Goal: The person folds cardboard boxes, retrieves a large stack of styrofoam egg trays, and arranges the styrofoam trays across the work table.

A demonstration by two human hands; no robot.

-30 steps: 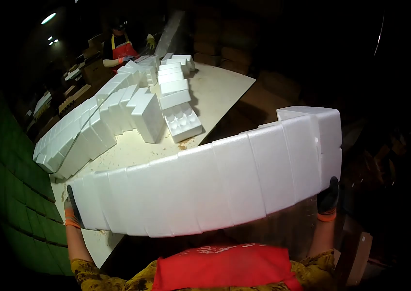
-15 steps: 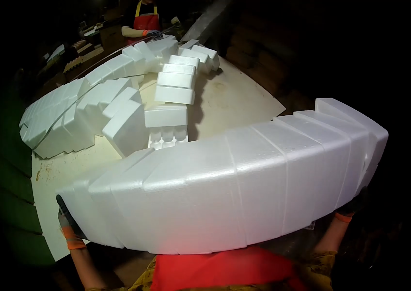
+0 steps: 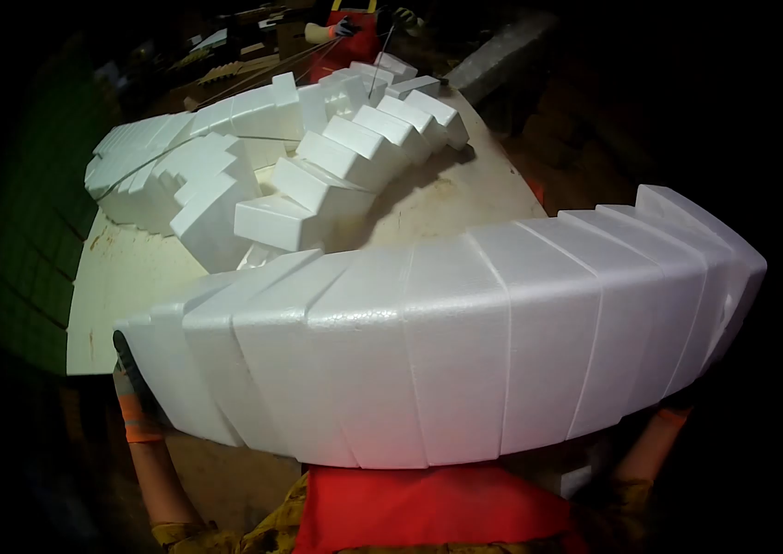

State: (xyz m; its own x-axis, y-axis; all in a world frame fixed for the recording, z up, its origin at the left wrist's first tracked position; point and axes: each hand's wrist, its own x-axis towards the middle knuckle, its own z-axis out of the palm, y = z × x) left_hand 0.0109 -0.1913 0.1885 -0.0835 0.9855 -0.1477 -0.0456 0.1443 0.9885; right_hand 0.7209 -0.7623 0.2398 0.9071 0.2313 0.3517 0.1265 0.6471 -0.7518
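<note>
The row of white boxes (image 3: 456,351) is positioned across the front of the person's body, between the two hands. The row consists of several boxes standing face to face, with narrow seams between adjacent units. It curves slightly, and the upper edges are stepped at both ends. The lower edge lies directly in front of the red apron (image 3: 428,512); contact with the apron cannot be determined.

The hands are set wide apart, one at each end of the row, clamping it between them. The left hand (image 3: 137,377), in a dark glove with an orange cuff (image 3: 142,428), bears flat against the left end face. The right hand (image 3: 678,399) is at the lower part of the right end; its fingers are in shadow and their exact placement cannot be determined.

Beyond the row is the pale worktop (image 3: 107,300). It carries a large group of white boxes (image 3: 216,189) on the left and a staggered line of white boxes (image 3: 352,152) to the right of that group. At the far end stands a co-worker (image 3: 322,60) in a red apron and gloves.
</note>
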